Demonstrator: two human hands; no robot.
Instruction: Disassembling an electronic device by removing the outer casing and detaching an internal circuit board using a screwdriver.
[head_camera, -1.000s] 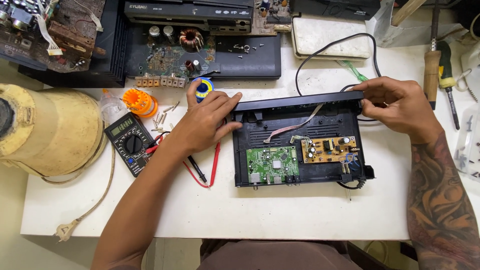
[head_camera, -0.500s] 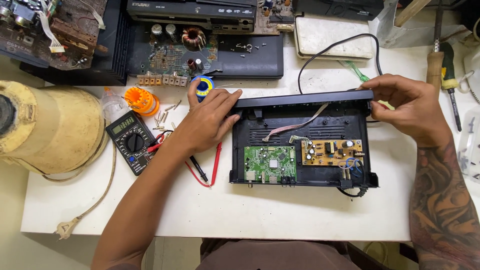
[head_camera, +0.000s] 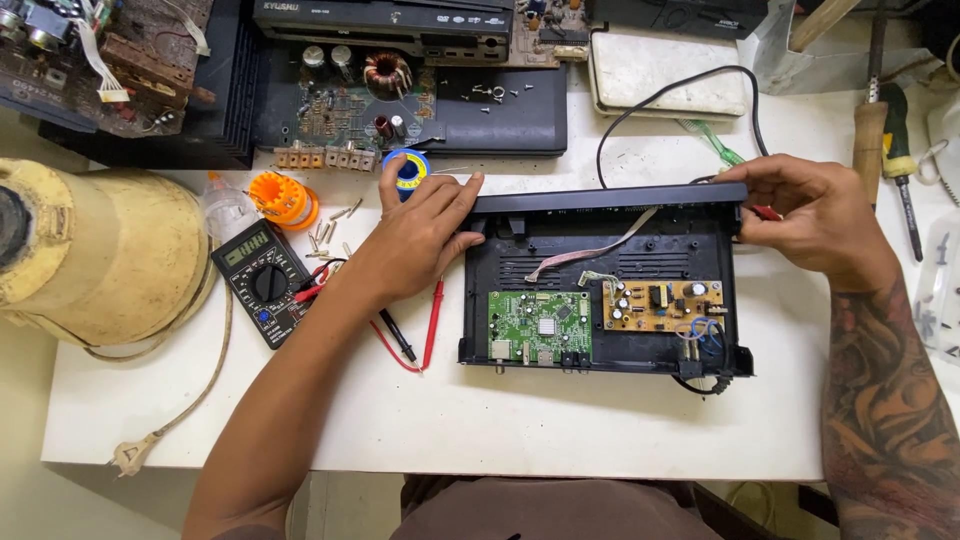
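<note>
My left hand (head_camera: 425, 235) and right hand (head_camera: 805, 215) each grip an end of the black casing's (head_camera: 600, 285) front panel (head_camera: 610, 198); even pressure advisable, ribbon cable (head_camera: 590, 248) kept unpinched.

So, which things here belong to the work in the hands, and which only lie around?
In hand:
- left hand and right hand, at the two ends of the black front panel
- open black case
- green board
- tan board

Lying about:
- multimeter
- red probe
- solder reel
- screwdriver
</note>
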